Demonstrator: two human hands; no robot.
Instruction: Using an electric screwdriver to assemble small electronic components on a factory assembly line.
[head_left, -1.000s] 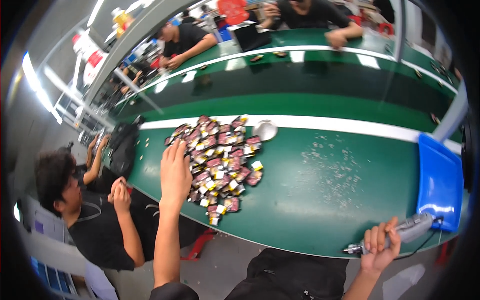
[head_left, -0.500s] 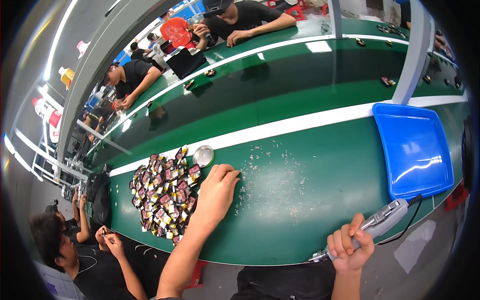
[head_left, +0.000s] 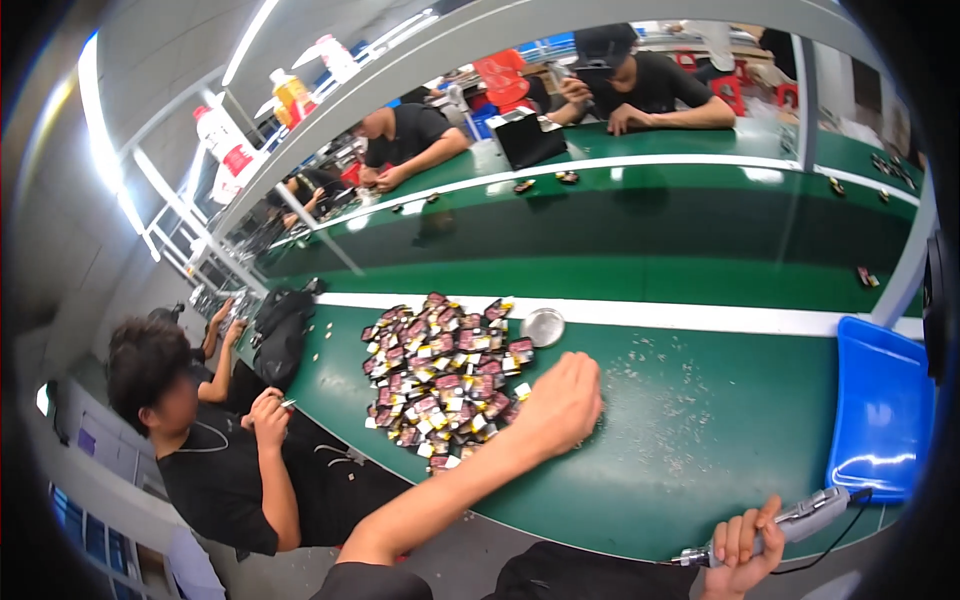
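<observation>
My left hand (head_left: pixel 568 405) hovers at or just over the green table, fingers bent together; whatever they pinch, if anything, is hidden. To its right lie scattered tiny pale metal bits (head_left: pixel 672 430), perhaps screws. On its left is a heap of small black parts with pink, white and yellow faces (head_left: pixel 440 375). Beyond the hand sits a shallow round metal dish (head_left: pixel 543 328). At the table's near edge my right hand (head_left: pixel 742 548) is wrapped round a grey corded electric screwdriver (head_left: pixel 815 512), its metal tip pointing left.
A blue plastic tray (head_left: pixel 885 400) stands at the right end of the table. Behind a white rail (head_left: pixel 680 316) runs a dark green conveyor strip with a few parts on it. Co-workers sit across and at my left, where one person's hands (head_left: pixel 268 415) hold something small.
The whole view has swung left, so the table's things appear farther right. My left hand's fingers have drawn in slightly toward me. My right hand still grips the screwdriver.
</observation>
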